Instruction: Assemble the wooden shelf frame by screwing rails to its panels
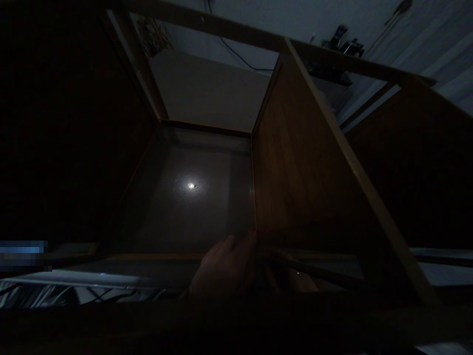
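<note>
My left hand [225, 261] is at the lower front corner of a brown wooden divider panel [295, 162]. Its index finger reaches to where the panel meets the grey bottom board [207, 162], and the other fingers are curled. Whatever it may hold is hidden. Just to the right, my right hand [295, 278] is dim and mostly in shadow, close beside a long dark bar [328, 273]. Its fingers are too dark to make out, and I cannot tell if it grips the bar.
Around my hands is an open wooden cabinet frame, with a dark side panel [62, 133] on the left and a rail [221, 24] across the far side. A black cable [240, 56] and a moka pot [353, 47] show beyond. The light is very low.
</note>
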`<action>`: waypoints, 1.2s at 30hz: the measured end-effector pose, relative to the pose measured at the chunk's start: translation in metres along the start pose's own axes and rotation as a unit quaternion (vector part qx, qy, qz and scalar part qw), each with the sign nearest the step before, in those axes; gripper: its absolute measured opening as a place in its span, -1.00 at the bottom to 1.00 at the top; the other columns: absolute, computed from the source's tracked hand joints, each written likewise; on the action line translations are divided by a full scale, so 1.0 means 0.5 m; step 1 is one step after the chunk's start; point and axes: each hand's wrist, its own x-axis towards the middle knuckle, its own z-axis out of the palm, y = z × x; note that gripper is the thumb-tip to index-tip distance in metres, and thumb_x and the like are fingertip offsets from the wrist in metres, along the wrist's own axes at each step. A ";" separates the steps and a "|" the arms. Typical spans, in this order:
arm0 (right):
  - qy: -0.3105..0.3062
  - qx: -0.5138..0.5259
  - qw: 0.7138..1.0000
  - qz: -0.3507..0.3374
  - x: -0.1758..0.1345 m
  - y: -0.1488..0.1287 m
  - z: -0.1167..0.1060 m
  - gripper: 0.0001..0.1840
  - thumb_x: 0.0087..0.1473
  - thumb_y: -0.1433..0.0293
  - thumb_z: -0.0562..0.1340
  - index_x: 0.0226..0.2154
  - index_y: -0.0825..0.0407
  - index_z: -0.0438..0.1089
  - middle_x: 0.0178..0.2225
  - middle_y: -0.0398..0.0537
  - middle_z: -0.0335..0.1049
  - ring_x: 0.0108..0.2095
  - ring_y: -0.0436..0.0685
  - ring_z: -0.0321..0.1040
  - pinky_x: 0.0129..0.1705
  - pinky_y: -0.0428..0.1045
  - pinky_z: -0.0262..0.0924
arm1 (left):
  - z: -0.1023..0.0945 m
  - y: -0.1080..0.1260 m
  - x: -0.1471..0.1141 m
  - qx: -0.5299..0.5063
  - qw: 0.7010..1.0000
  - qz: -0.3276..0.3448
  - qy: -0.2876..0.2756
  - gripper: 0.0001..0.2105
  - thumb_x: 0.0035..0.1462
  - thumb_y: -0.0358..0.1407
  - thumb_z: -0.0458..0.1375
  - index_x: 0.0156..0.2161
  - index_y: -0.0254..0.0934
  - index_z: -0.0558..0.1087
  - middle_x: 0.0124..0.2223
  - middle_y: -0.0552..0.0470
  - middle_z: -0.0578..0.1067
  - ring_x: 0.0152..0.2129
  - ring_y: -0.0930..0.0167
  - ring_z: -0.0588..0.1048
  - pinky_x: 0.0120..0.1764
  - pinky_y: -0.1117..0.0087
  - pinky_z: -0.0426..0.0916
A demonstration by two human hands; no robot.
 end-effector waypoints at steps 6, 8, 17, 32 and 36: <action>0.027 0.006 0.999 0.023 0.000 0.003 0.012 -0.64 0.24 0.20 0.19 0.01 0.03 0.33 0.03 0.03 0.32 -0.06 0.14 0.35 -0.03 0.15 0.33 | 0.003 0.000 0.000 0.028 1.000 -0.005 0.000 -0.55 0.26 -0.32 -0.01 0.25 -0.25 0.23 -0.25 -0.04 0.58 -0.39 0.35 0.51 -0.38 0.41 0.39; 0.035 0.009 0.999 0.028 0.000 0.003 0.015 -0.65 0.24 0.17 0.19 -0.03 0.04 0.36 -0.03 0.01 0.37 -0.09 0.14 0.36 -0.03 0.15 0.29 | -0.004 -0.003 -0.001 0.022 1.000 0.001 -0.017 -0.51 0.27 -0.30 -0.02 0.29 -0.23 0.15 -0.14 -0.05 0.59 -0.30 0.34 0.52 -0.30 0.40 0.42; 0.083 0.045 0.995 0.032 0.026 -0.007 -0.006 -0.68 0.31 0.30 -0.01 -0.33 -0.02 0.40 -0.53 -0.11 0.49 -0.45 0.09 0.38 -0.21 0.04 -0.10 | -0.032 0.000 0.028 -0.057 0.998 -0.007 -0.026 -0.69 0.32 -0.26 -0.07 0.10 -0.26 0.31 0.00 -0.07 0.55 -0.18 0.28 0.55 -0.17 0.27 0.46; -0.005 0.023 1.000 0.010 0.052 0.000 0.005 -0.81 0.25 0.27 0.17 -0.31 0.04 0.38 -0.46 -0.08 0.52 -0.40 0.12 0.45 -0.10 0.06 -0.14 | -0.075 -0.010 0.144 0.001 0.996 0.019 -0.084 -0.40 0.01 0.24 0.13 -0.13 -0.30 0.45 -0.16 -0.17 0.57 -0.16 0.12 0.55 -0.19 0.21 0.41; 0.016 0.066 0.998 0.010 0.044 0.003 0.015 -0.71 0.27 0.14 0.15 -0.24 0.04 0.37 -0.41 -0.08 0.52 -0.36 0.16 0.45 -0.10 0.07 -0.11 | -0.076 -0.016 0.142 -0.015 0.994 0.038 -0.098 -0.40 0.10 0.26 0.01 -0.17 -0.29 0.47 -0.21 -0.12 0.59 -0.26 0.17 0.57 -0.28 0.28 0.37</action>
